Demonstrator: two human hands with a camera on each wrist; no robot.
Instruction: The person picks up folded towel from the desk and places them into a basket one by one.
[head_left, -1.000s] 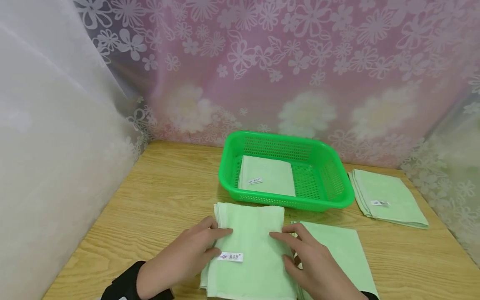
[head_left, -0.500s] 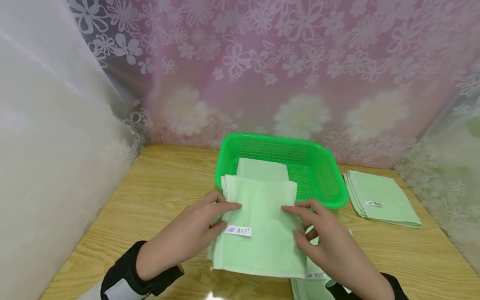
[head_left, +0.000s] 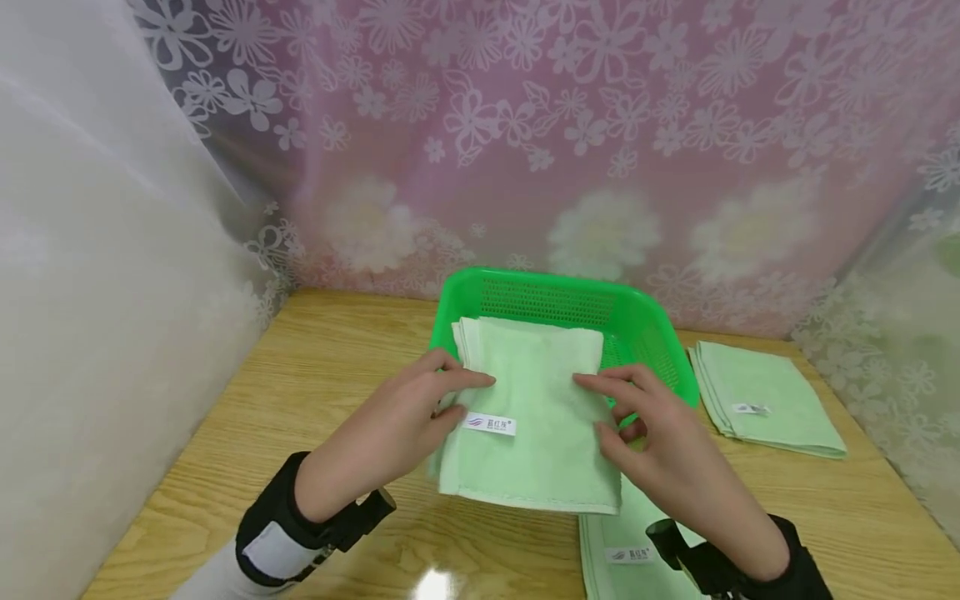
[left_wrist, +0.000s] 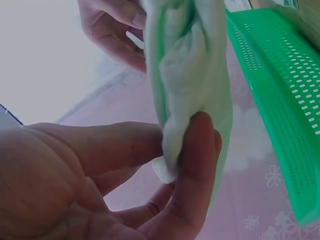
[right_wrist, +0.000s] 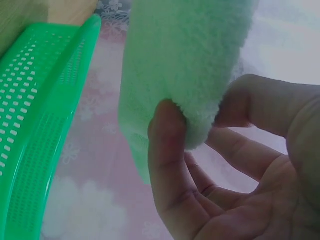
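Both hands hold a folded pale green towel (head_left: pixel 540 417) up in the air, over the front part of a green plastic basket (head_left: pixel 660 333). My left hand (head_left: pixel 408 417) pinches the towel's left edge, beside a white label; in the left wrist view the folded layers (left_wrist: pixel 185 75) sit between thumb and fingers. On the opposite edge, my right hand (head_left: pixel 660 433) pinches the towel between thumb and fingers, as the right wrist view shows with the fluffy edge (right_wrist: pixel 200 115). The held towel covers the basket's front rim and the towel lying inside.
Another folded green towel (head_left: pixel 768 398) lies on the wooden table (head_left: pixel 315 367) to the right of the basket. Nearer, a labelled towel (head_left: pixel 626 575) lies partly under the right forearm. A flowered pink curtain (head_left: pixel 525 125) hangs behind the table.
Both hands have lifted the towel off the table and carried it forward, from in front of the basket to above it. The towel inside the basket has become hidden.
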